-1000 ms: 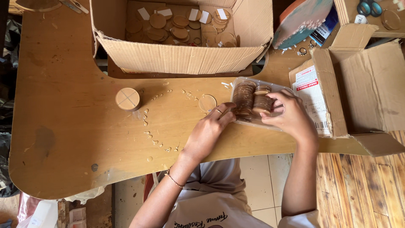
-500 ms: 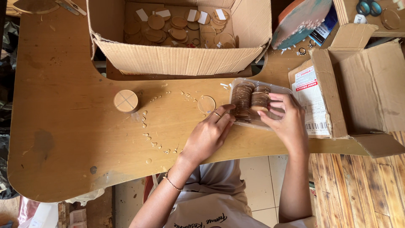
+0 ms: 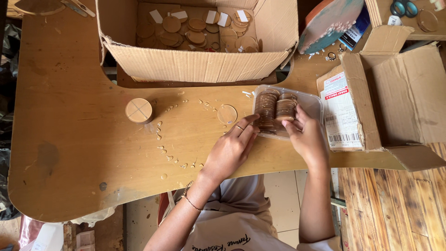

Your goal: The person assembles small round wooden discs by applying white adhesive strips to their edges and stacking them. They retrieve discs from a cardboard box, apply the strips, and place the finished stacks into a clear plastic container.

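At three o'clock on the bench (image 3: 69,153), a flattened brown carton (image 3: 399,97) bearing a white rectangular label (image 3: 340,114) with red band and black bars. At twelve o'clock, an open cardboard box (image 3: 195,65) holding loose wooden discs (image 3: 197,36) and small white slips. Just right of centre, a clear plastic tray (image 3: 310,103) packed with two upright stacks of thin wooden discs (image 3: 275,108). Left hand (image 3: 230,151) flat, fingers together, tips touching the tray's near-left edge beside the left stack. Right hand (image 3: 306,137) curled, fingertips pinching the right stack. At nine o'clock from the tray, a single clear disc (image 3: 227,114); farther left, a thick round wooden block (image 3: 138,110). Top-right objects cut off, hard to identify.
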